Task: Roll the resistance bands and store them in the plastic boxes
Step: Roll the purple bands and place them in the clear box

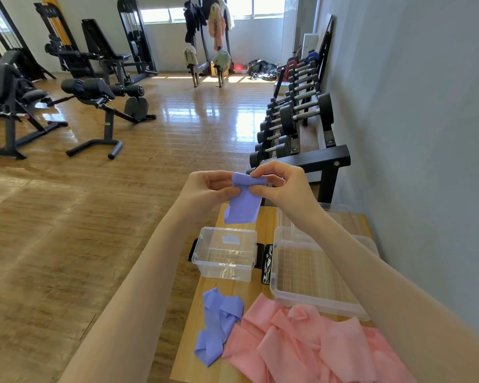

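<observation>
Presently, a short purple stretchy resistance band (243,200) is held up in the air beyond the far edge of a narrow light wooden table (188,341), its top end wound into a small roll and its flat tail hanging down toward the table. The left hand (209,189) pinches the left end of the roll with curled fingers, and the right hand (281,183) pinches the right end between thumb and fingertips. Rolling looks barely under way (only a few turns appear wound).

Below the hanging tail, on the table, stands a small clear plastic box with black side latches (226,254), open and with nothing in it but a pale label. Just to the right of that small box sits a wider, shallow clear plastic box (315,275), also holding no band, partly crossed by the right forearm. Nearer the viewer than the small box lies a second purple band, loose and crumpled (219,322), and beside it to the right a large heap of pink bands (310,346), unrolled.

So nothing is stored yet; every band remains to be rolled and boxed.

Beyond the table, a black rack of dumbbells (296,123) lines the grey wall.
</observation>
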